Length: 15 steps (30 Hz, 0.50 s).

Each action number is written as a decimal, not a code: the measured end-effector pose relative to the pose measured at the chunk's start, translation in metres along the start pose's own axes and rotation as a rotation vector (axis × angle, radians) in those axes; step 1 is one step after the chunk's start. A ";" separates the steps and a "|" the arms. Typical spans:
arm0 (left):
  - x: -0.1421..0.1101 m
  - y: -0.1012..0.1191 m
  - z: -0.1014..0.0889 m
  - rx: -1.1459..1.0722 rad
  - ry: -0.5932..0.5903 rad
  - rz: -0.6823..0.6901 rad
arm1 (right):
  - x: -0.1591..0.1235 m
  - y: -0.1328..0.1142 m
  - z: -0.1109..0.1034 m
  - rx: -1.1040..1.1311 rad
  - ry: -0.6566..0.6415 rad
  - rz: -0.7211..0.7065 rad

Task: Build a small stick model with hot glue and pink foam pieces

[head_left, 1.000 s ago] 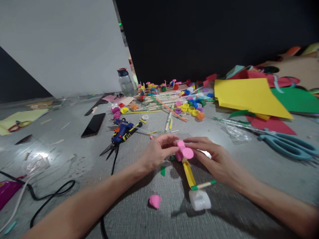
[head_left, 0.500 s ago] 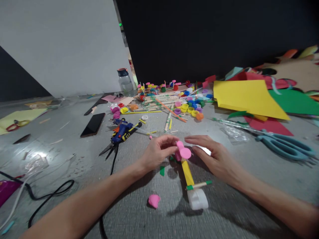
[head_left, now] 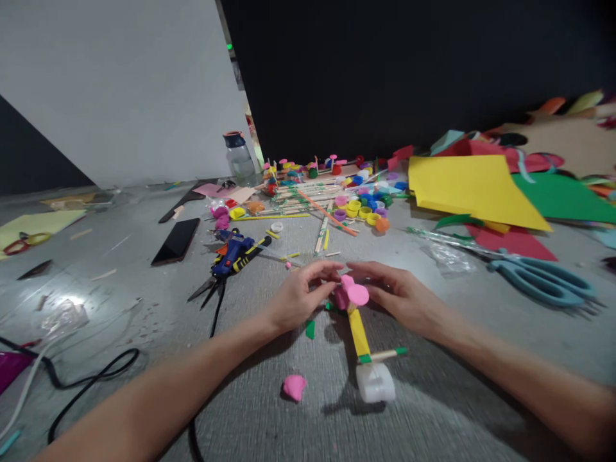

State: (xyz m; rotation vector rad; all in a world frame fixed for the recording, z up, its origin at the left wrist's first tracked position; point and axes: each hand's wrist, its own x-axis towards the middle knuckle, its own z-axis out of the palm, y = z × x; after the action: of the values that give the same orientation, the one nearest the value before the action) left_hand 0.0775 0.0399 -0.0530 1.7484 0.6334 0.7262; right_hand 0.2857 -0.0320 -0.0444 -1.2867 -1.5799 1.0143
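Note:
A small craft model lies on the grey table. It has a pink round piece (head_left: pixel 358 294) on top, a yellow strip body (head_left: pixel 359 332), a stick with green ends (head_left: pixel 385 355) across it and a white plastic wheel-like piece (head_left: pixel 376 384) at the near end. My left hand (head_left: pixel 303 292) pinches the far pink end from the left, thumb and forefinger curled. From the right, my right hand (head_left: pixel 402 295) closes round the same end, its fingertips partly hidden behind the pink part. A pink clay lump (head_left: pixel 294 387) and a green scrap (head_left: pixel 310 329) lie nearby.
A blue glue gun (head_left: pixel 231 250) and pliers (head_left: pixel 212 289) lie to the left, near a phone (head_left: pixel 176 241). Bottle caps (head_left: pixel 353 206) and sticks are heaped behind. Large scissors (head_left: pixel 543 276) and yellow paper (head_left: pixel 471 192) are at the right. A black cable (head_left: pixel 214 321) passes beneath my left forearm.
My right hand has moved left, its fingers coming in against the model's pink end. My left hand stays at that end. The view has shifted slightly.

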 end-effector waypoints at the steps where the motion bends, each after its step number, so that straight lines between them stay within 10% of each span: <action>1: 0.000 0.000 0.000 0.017 0.003 0.021 | 0.002 0.000 0.000 0.069 -0.033 0.014; 15: 0.001 0.004 0.001 0.346 0.116 0.239 | 0.013 -0.009 -0.003 0.230 0.088 0.143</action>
State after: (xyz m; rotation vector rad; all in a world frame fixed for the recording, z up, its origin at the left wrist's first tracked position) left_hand 0.0791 0.0388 -0.0494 2.1375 0.6649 0.9302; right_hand 0.2844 -0.0203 -0.0336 -1.2789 -1.2784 1.1745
